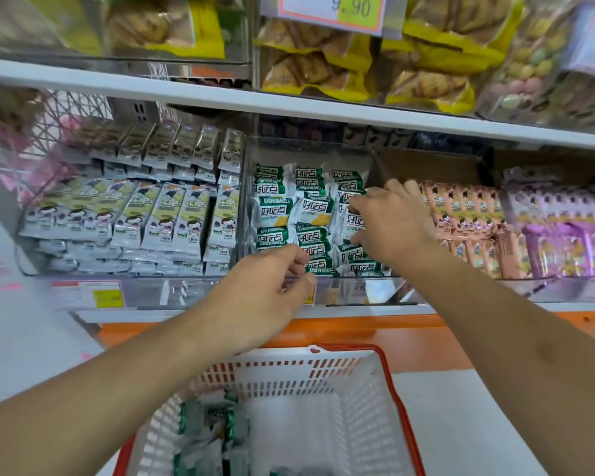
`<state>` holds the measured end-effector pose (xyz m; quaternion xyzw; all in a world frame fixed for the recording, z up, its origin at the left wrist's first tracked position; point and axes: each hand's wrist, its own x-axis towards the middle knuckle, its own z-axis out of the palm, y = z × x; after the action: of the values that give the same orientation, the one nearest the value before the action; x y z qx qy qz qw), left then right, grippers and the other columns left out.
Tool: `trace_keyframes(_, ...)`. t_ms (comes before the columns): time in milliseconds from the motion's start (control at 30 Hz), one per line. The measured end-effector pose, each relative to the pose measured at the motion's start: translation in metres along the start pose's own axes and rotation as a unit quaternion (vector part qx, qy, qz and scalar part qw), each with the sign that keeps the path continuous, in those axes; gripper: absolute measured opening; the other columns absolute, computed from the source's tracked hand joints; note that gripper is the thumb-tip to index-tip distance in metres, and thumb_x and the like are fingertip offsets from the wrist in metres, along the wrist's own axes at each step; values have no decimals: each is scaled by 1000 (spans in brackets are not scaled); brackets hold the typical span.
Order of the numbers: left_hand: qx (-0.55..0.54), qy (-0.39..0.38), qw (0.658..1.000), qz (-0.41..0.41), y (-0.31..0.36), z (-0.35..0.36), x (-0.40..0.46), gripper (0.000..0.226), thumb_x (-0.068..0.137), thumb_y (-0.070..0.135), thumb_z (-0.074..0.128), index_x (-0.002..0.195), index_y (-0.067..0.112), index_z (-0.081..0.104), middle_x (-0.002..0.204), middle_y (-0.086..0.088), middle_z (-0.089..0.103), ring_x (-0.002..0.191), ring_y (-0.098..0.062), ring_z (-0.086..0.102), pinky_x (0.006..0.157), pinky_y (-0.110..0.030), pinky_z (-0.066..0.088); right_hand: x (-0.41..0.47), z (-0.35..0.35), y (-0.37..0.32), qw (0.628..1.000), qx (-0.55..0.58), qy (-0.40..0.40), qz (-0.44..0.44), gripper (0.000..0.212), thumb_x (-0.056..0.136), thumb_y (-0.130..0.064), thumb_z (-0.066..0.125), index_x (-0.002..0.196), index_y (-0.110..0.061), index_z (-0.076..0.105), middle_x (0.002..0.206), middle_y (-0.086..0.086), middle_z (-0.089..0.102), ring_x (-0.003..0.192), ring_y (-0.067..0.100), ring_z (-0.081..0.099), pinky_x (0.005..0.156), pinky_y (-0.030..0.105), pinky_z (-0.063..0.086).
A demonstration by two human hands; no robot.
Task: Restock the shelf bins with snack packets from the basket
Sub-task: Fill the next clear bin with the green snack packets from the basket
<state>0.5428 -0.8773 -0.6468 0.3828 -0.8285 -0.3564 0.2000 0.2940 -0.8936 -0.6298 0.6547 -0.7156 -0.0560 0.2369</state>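
The shelf (289, 104) runs across the view, its upper level stacked with large yellow-edged biscuit bags (327, 67) under a price tag (330, 10). Below it sit clear bins side by side: a left bin (128, 214) of pale yellow-and-white packets, a middle bin (310, 149) of green-and-white packets (275, 209), then pink packets (468, 214) and purple packets (560, 228) further right.

Low in the view stands the basket (327, 383) — white mesh with a red rim — holding a few more green-and-white packets in its left corner (213, 420).

The right hand (389, 218) reaches into the middle bin, fingers curled around a green packet at the right of the stack. The left hand (265, 290) hovers at the bin's front edge with fingers bent and thumb meeting them — it seems to pinch the corner of a front packet, though the blur makes that hard to confirm.
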Motion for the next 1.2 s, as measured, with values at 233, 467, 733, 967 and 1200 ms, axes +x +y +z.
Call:
trace_keyframes(233, -39, 11, 999, 12, 5, -12, -12, 27, 102, 36, 61, 129, 31, 63, 113, 19, 66, 107, 5, 61, 101, -31, 52, -32, -19, 4, 989, 146, 17, -14, 45, 96, -46, 68, 133, -21, 60, 123, 5, 61, 119, 30, 50, 103, 47, 37)
trace_keyframes(467, -2, 26, 999, 20, -4, -25, -54, 15, 100, 30, 62, 114, 31, 67, 107, 15, 71, 101, 1, 64, 93, -23, 51, -122, -32, -61, 919, 360, -98, -126, 7, 96, -32, 61, 101, -28, 57, 89, -14, 61, 77, 4, 57, 67, 36, 53)
trace_keyframes(733, 228, -230, 933, -159, -115, 11, -108, 41, 104, 45, 50, 140, 23, 56, 139, -6, 59, 118, -22, 59, 98, -30, 48, -226, 108, -155, 809, 188, -533, -164, 49, 98, -14, 59, 145, -12, 47, 135, 16, 52, 113, 33, 58, 84, 42, 55)
trace_keyframes(967, 287, -331, 877, -198, -160, 18, -132, 61, 105, 55, 43, 156, 23, 36, 162, -3, 35, 150, -22, 26, 120, -31, 23, -287, 183, -182, 776, 190, -600, -51, 59, 98, -24, 57, 153, -16, 37, 145, 18, 47, 131, 39, 49, 105, 45, 47)
trace_keyframes(1200, 295, -376, 852, -213, -160, 29, -117, 63, 103, 59, 43, 150, 16, 42, 146, -11, 50, 129, -25, 51, 108, -40, 46, -278, 187, -176, 806, 194, -557, -43, 28, 91, -13, 60, 118, -13, 54, 111, 15, 61, 114, 34, 54, 75, 36, 43)
